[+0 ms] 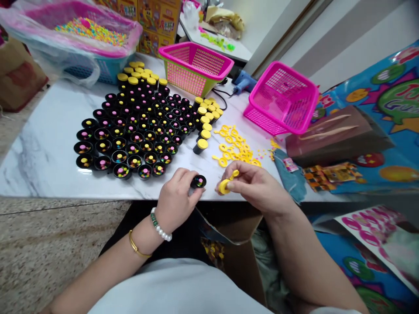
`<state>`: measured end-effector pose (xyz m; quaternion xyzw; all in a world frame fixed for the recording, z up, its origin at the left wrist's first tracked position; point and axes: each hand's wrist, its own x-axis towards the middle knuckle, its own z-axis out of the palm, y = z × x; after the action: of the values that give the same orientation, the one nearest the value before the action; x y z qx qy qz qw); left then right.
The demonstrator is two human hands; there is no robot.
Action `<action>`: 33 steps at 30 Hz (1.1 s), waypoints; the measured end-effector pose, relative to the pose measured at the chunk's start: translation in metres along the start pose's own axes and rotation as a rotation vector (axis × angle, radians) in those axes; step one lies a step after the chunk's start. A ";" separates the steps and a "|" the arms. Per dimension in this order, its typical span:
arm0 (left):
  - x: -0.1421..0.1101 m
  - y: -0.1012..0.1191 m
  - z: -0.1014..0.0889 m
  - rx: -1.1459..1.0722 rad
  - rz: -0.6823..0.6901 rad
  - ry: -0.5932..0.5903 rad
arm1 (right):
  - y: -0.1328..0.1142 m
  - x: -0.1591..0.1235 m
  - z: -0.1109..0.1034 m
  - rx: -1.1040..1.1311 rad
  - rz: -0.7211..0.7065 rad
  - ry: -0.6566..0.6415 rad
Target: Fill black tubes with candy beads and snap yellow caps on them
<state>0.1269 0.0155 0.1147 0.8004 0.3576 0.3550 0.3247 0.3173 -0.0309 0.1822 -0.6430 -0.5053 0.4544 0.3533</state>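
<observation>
L hand (176, 189): grip curled round 1 cup (198, 181) nr table (42, 148) edge, mouth up, prob. so nothing spills. R hand (258, 185), at 3 o'clock, pinches yel. cap (224, 186), thumb vs. fingers; its loop (234, 174) at 1. Open cups (134, 149) packed tight at 10–11 of L, prob. saves room; capped cups (202, 145) at 1. Loose caps (236, 149) at 11 of R, likely for quick reach.

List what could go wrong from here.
The open black cup in the left hand is near the front edge of the table; tilting it might spill its colored bits.
The other open black cups stand packed together, so a knock could tip several.
The right hand might scatter the loose yellow pieces beside it.
</observation>
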 end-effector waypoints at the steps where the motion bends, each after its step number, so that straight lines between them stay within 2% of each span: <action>1: 0.000 -0.001 0.000 -0.004 0.004 0.002 | -0.002 0.004 0.004 0.081 -0.004 0.012; 4: -0.001 -0.002 0.000 0.000 0.001 0.000 | -0.002 0.016 0.018 0.153 -0.002 0.036; 7: -0.001 -0.003 0.000 -0.002 0.004 -0.010 | 0.004 0.024 0.029 0.222 0.096 0.017; 10: 0.000 -0.002 0.000 -0.011 -0.002 -0.022 | 0.008 0.027 0.035 0.275 0.156 0.051; 14: 0.002 -0.001 -0.002 -0.011 -0.027 -0.056 | 0.012 0.030 0.041 0.306 0.140 0.090; 18: 0.002 0.000 -0.003 -0.002 -0.052 -0.099 | 0.015 0.030 0.046 0.369 0.139 0.066; 23: 0.002 0.000 -0.004 0.012 -0.057 -0.135 | 0.020 0.028 0.047 0.317 0.090 0.107; 27: 0.003 0.000 -0.003 0.040 -0.059 -0.152 | 0.018 0.027 0.051 0.294 0.119 0.093; 30: 0.004 0.000 -0.003 0.059 -0.060 -0.137 | 0.014 0.024 0.058 0.234 0.093 0.163; 33: 0.003 -0.001 -0.004 -0.031 -0.067 -0.126 | 0.014 0.020 0.064 0.188 0.070 0.243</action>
<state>0.1247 0.0197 0.1173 0.8038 0.3572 0.2983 0.3707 0.2627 -0.0149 0.1435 -0.6744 -0.3915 0.4307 0.4544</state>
